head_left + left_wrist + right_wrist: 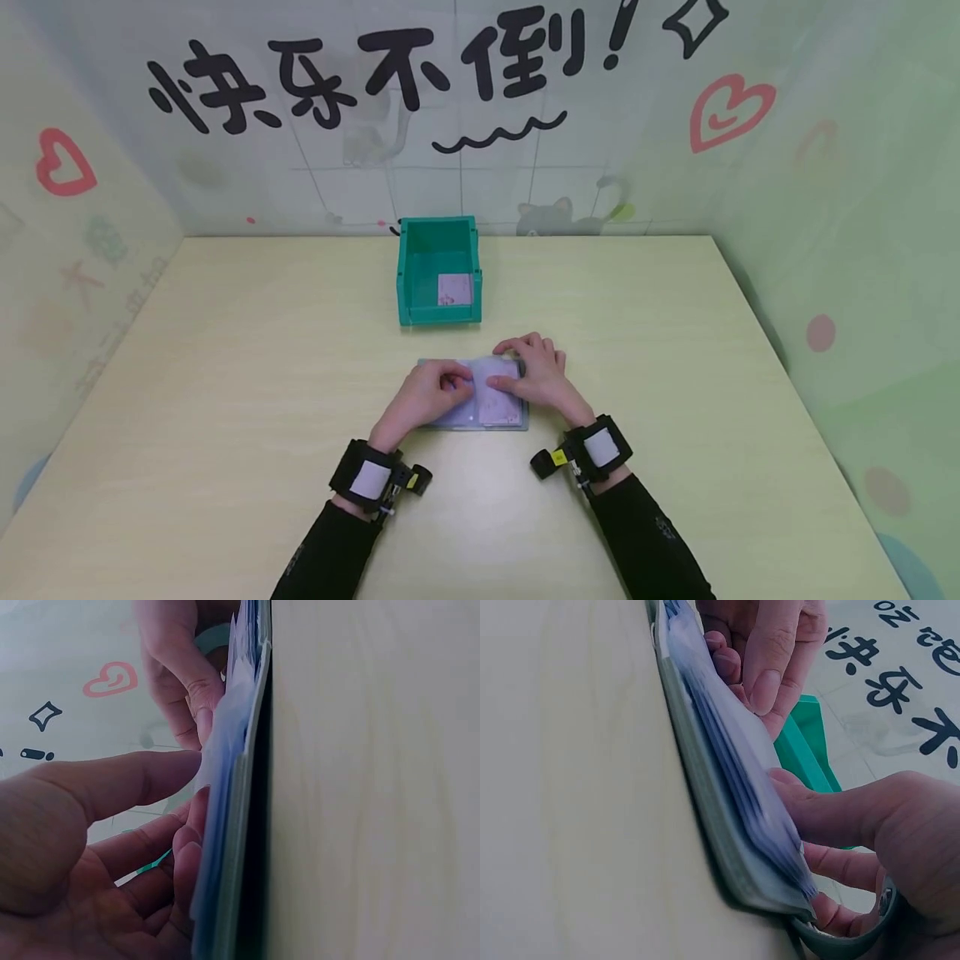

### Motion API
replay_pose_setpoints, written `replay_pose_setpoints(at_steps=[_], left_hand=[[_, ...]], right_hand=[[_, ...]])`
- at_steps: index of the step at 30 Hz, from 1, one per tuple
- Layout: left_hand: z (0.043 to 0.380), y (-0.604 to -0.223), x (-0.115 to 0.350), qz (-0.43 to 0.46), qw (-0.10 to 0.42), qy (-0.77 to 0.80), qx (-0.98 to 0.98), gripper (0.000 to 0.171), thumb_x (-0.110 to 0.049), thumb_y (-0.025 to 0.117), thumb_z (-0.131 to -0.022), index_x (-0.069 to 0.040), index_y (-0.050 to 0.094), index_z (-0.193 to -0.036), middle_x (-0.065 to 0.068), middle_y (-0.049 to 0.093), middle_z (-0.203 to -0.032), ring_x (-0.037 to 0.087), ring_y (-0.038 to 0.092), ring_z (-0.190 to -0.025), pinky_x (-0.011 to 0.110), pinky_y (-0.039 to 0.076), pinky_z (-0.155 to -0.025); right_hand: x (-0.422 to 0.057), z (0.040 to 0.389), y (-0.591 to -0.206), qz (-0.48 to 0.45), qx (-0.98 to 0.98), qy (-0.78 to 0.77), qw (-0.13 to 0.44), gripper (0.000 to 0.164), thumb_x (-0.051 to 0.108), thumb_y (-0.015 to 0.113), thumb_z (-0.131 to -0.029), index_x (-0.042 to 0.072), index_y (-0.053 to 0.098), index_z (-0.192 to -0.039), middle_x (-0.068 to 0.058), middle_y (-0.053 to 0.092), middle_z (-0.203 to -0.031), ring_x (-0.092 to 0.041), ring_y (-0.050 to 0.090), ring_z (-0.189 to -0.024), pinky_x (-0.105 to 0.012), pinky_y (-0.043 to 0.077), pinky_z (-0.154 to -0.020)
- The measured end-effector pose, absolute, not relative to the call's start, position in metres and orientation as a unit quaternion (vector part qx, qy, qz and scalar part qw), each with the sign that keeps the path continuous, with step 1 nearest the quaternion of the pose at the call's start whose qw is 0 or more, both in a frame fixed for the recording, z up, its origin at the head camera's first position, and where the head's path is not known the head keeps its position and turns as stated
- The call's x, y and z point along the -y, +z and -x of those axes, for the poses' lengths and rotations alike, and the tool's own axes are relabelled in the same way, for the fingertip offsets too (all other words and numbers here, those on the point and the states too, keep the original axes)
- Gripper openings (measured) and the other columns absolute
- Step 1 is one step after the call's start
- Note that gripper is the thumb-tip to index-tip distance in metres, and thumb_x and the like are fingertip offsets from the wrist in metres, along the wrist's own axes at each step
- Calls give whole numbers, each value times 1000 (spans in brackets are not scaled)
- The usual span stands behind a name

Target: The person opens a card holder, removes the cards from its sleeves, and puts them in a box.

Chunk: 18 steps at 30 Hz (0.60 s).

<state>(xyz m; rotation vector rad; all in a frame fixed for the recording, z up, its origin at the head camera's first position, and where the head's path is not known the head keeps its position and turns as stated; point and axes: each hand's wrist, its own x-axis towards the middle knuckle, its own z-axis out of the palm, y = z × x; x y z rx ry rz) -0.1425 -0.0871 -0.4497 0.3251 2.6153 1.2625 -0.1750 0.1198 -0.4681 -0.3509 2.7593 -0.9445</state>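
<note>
A small card album with clear sleeve pages and a grey-green cover lies open on the table. My left hand is over its left page, thumb and forefinger pinching a clear sleeve near the middle. The sleeve stands slightly raised there. What lies between those fingertips is too small to tell. My right hand rests at the upper right corner, its thumb pressing the right page, where a pale pink card shows. The other right fingers reach past the far edge, beside a dark strap loop.
A green bin stands beyond the album, with a pale pink patterned card in its near right part. The wooden table meets printed panels behind and at both sides. Each wrist carries a strapped camera.
</note>
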Motion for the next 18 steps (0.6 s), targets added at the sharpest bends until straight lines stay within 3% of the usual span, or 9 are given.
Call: replay_pose_setpoints(at_steps=[7,13,18], left_hand=[[145,-451,87,-113,110,428,-890,22,-13,67,-91,-2,75,-108,4,61,-81,13,51,-71,23,39,-64],[145,-452,87,-109,117,428,-889,23,-15,67,-94,-3,75,-111,6,64,-84,14,51,-73,24,40,-65],[144,-450,88,-94,119,434,-888,25,-16,66,-95,-3,73,-114,9,68,-91,16,54,-76,25,42,-68]], right_hand=[[-120,176,-470,110,-930,-341,84,39,31,81,-84,11,64,-114,-15,52,-123,-33,40,-114,-49,22,-97],[-124,172,-471,111,-924,-360,63,30,31,79,-86,5,67,-96,-17,54,-123,-36,42,-116,-52,23,-100],[-129,161,-465,141,-913,-382,26,22,29,73,-91,7,74,-84,-11,66,-102,-31,44,-103,-47,20,-93]])
